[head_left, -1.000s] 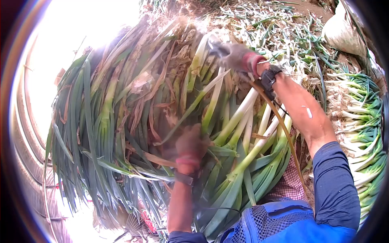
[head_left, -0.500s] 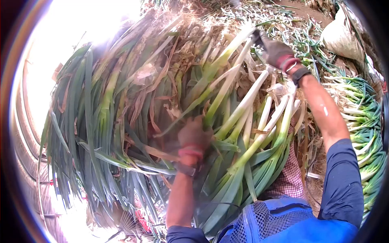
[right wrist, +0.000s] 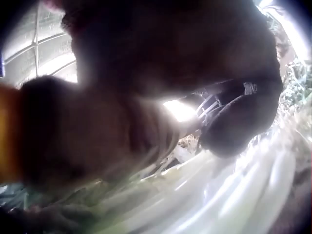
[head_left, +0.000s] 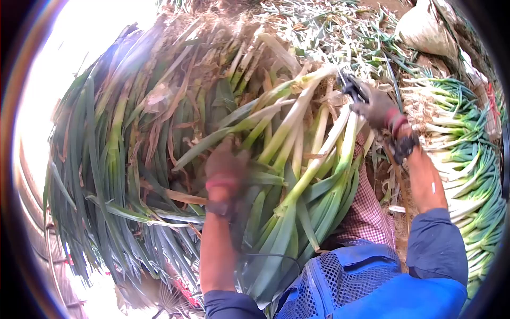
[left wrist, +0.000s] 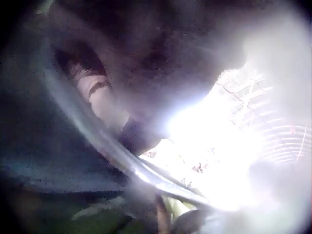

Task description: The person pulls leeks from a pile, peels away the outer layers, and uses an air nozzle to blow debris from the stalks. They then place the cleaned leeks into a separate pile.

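Observation:
My left hand (head_left: 226, 165), in a dirty grey glove with a red cuff, grips a leek (head_left: 289, 87) among the green leaves; leaves partly hide its fingers. That leek slants up to the right, its pale root end toward my right hand (head_left: 374, 106). The right glove has dark fingertips, which sit right at this root end. In the right wrist view the fingers are bent, with a small gap by the thumb; I cannot tell whether anything is pinched there. More leeks (head_left: 289, 191) with white stems lie between my hands and body.
A large heap of leeks (head_left: 101, 175) with dry leaves fills the left. Trimmed leeks (head_left: 451, 154) lie in a row at right. Leaf scraps (head_left: 340, 32) cover the ground behind, near a pale sack (head_left: 425, 32). A checked cloth (head_left: 366, 212) shows beside my blue vest (head_left: 361, 282).
The right hand moved right from the leek's stem to its root end, then slightly down. The leek has tilted over to the right. The left hand stays near its place among the leaves.

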A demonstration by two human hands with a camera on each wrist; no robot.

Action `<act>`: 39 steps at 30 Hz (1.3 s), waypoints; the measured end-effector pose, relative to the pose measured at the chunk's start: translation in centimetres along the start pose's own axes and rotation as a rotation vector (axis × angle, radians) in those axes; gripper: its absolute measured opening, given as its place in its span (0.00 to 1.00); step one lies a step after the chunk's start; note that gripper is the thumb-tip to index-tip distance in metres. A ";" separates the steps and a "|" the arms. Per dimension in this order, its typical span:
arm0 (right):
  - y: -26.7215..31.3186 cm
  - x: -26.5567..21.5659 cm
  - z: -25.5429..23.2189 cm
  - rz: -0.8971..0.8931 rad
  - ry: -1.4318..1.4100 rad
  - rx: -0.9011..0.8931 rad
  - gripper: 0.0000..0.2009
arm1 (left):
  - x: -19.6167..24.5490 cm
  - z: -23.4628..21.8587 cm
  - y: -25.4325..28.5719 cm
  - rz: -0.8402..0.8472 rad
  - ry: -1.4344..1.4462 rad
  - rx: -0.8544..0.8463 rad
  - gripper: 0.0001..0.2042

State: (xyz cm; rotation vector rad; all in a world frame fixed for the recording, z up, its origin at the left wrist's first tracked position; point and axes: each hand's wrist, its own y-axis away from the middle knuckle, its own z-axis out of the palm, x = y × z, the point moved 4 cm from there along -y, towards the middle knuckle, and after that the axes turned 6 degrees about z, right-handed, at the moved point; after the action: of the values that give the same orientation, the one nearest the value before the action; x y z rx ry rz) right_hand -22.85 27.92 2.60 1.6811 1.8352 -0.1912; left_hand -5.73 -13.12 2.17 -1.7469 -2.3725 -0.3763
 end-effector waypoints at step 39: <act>-7.2 -8.9 13.8 -0.060 -0.147 -0.364 0.29 | 10.1 3.5 -8.2 0.079 -0.225 -0.377 0.52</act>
State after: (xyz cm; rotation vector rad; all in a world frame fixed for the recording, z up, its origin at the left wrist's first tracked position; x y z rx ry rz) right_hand -24.92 12.20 -5.69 1.3265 1.6931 -0.0035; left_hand -16.50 -5.13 0.92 -2.1400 -2.4997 -0.6874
